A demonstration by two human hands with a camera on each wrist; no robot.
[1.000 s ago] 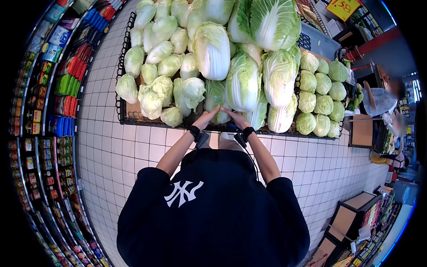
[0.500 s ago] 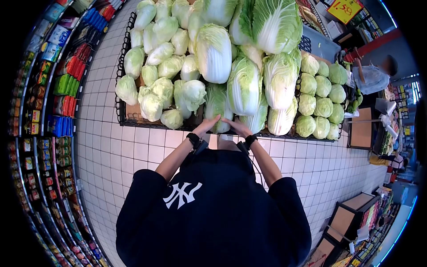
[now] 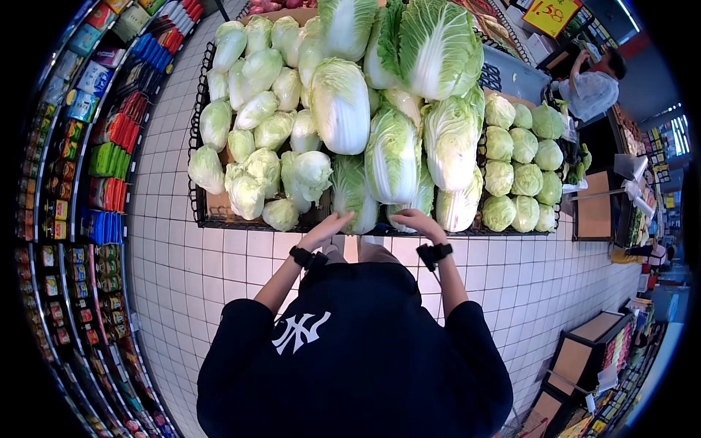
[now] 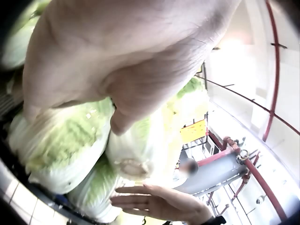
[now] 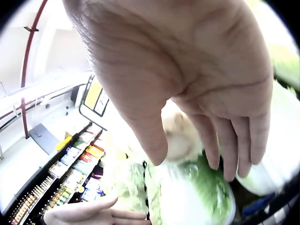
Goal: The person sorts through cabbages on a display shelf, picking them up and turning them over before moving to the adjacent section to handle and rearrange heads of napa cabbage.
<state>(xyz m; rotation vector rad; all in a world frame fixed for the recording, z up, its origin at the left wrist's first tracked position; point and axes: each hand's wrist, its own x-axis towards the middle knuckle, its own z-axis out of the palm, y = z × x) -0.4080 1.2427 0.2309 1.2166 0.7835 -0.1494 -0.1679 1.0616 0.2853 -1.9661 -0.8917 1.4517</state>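
Several napa cabbages lie stacked in the middle of the stall, and the lowest front one [image 3: 354, 191] points its end toward me. My left hand [image 3: 326, 231] is at the stall's front edge, fingertips right by that cabbage's near end. To its right, my right hand [image 3: 420, 222] overlaps the near end of another front napa cabbage [image 3: 419, 196]. Both hands have extended fingers and hold nothing. In the right wrist view the right fingers [image 5: 228, 147] hang straight over a plastic-wrapped napa cabbage [image 5: 192, 199]. The left wrist view shows the left thumb [image 4: 123, 121] in front of the cabbages.
Wrapped lettuces [image 3: 257, 109] fill the stall's left side; round green cabbages [image 3: 524, 146] stand in rows on the right. A black rim [image 3: 255, 225] borders the stall. Packaged-goods shelves [image 3: 109, 182] run along the left. Another person [image 3: 593, 91] is at the far right.
My hands have moved apart sideways from fingertips nearly meeting over the front napa cabbage. The stall sits slightly lower in view. The other person has shifted posture in the background.
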